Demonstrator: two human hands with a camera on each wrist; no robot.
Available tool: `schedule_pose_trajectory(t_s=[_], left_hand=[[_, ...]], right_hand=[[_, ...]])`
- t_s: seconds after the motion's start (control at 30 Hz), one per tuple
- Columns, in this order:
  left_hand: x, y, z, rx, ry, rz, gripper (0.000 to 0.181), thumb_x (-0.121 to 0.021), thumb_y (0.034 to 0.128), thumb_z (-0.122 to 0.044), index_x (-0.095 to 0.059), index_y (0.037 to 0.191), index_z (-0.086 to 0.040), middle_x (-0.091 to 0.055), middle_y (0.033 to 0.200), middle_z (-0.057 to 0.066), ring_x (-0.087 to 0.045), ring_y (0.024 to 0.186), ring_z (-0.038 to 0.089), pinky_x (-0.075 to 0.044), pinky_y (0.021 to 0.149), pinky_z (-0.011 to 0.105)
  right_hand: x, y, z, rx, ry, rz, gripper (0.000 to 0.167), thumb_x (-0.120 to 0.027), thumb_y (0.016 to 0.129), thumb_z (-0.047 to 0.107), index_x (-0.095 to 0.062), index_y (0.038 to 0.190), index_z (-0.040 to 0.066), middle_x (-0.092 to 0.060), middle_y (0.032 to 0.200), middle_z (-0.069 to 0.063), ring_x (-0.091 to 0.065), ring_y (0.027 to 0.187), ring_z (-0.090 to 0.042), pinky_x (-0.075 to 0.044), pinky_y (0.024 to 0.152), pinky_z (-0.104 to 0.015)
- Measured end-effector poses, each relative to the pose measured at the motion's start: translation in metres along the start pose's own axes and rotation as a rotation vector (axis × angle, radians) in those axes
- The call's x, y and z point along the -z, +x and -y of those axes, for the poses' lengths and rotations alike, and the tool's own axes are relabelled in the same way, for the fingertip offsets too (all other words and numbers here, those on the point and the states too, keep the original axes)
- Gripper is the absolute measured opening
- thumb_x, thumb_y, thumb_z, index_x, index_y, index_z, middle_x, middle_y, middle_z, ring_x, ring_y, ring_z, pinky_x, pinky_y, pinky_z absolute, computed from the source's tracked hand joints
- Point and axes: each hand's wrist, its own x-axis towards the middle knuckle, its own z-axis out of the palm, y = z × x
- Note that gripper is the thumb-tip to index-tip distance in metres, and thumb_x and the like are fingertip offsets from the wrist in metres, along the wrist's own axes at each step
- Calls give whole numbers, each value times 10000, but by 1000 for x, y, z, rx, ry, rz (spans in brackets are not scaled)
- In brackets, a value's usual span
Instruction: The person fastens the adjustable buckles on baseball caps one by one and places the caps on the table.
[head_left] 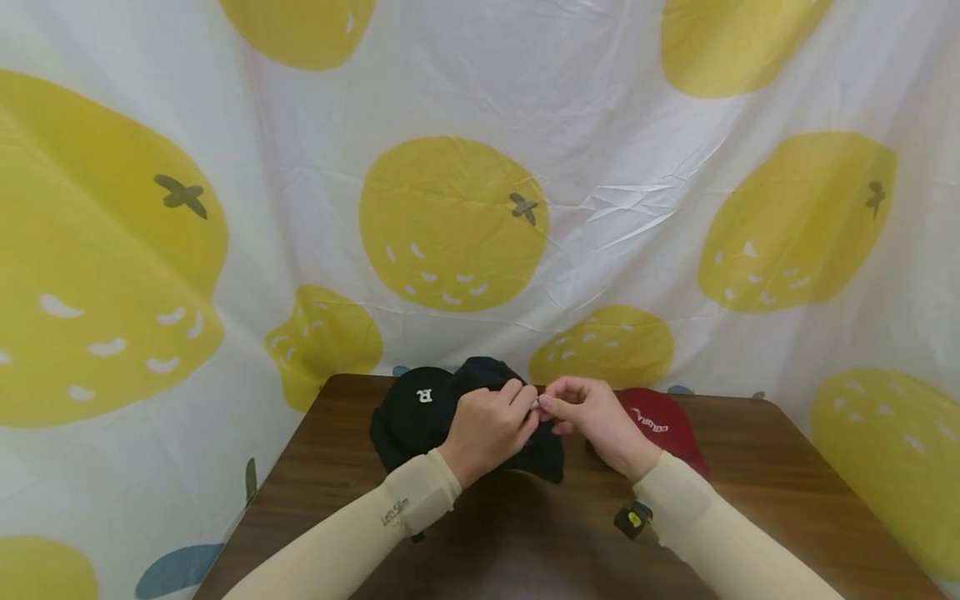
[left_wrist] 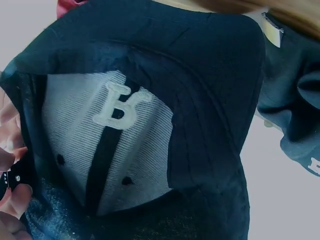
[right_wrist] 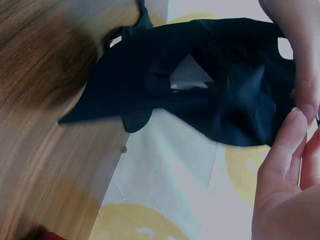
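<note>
A dark navy baseball cap [head_left: 483, 373] is held off the table in both hands, its opening and pale lining with a raised letter showing in the left wrist view [left_wrist: 210, 35]. My left hand [head_left: 491, 427] grips the cap's back edge near the adjustment strap. Close beside it, my right hand [head_left: 596, 421] pinches the strap's end between thumb and fingers. In the left wrist view the strap [left_wrist: 17, 178] shows small snap-like dots. The fingers partly cover the strap, so whether it is fastened cannot be seen.
A black cap [head_left: 405, 408] with a white R sits on the table behind and left of the held cap. To the right, a red cap [head_left: 663, 417] with white lettering lies near the right forearm. The wooden table [head_left: 757, 500] meets a lemon-print curtain [head_left: 600, 167] behind.
</note>
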Motion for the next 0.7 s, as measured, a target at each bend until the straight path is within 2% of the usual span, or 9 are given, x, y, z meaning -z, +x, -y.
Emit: schedule_pose_trajectory(t_s=[0.33,0.7], left_hand=[[0,1,0,2,13,-15,156,-682,938,-254,-657,911,-102,-529,748,-13,-355,480,82,-325,447,211],[-1,-1,-1,1,3,-13,161,-698,923,-259,-673,928,-100,-587,777,-11,-415,489,83,-378,456,215]], right_hand=[[5,1,1,25,-17,2,334,-751,919,285,-684,1035,-21,-696,1036,-175,-654,964,-329,-579,782,-426],[9,-2,0,-6,-29,-9,323,-736,934,281,-674,1045,-16,-684,1048,-183,-641,964,-356,-577,803,-431]])
